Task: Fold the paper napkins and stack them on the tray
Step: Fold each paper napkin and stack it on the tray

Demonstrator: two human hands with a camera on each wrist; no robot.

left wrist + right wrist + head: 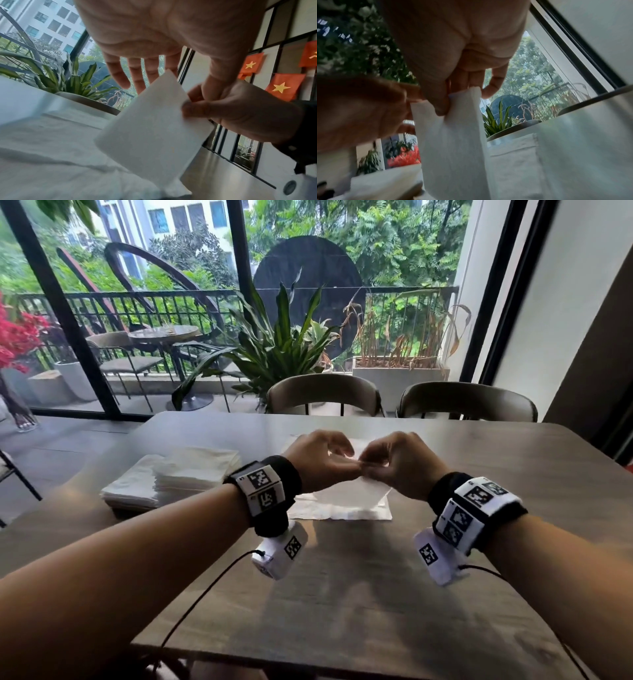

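A white paper napkin (346,503) lies unfolded on the wooden table (376,594), with its near edge lifted. My left hand (344,461) and right hand (371,470) meet above its middle, and each pinches that raised edge. In the left wrist view the lifted flap (150,128) hangs from my left thumb and forefinger (190,86), my other fingers spread behind it. In the right wrist view my right hand (453,100) pinches the flap's top (453,142). A stack of white napkins (178,474) sits on a dark tray (118,511) to the left.
Two chairs (325,393) (466,402) stand at the table's far edge. Beyond them are a glass wall, a potted plant (274,344) and a balcony. Cables run from my wrist cameras across the near part of the table.
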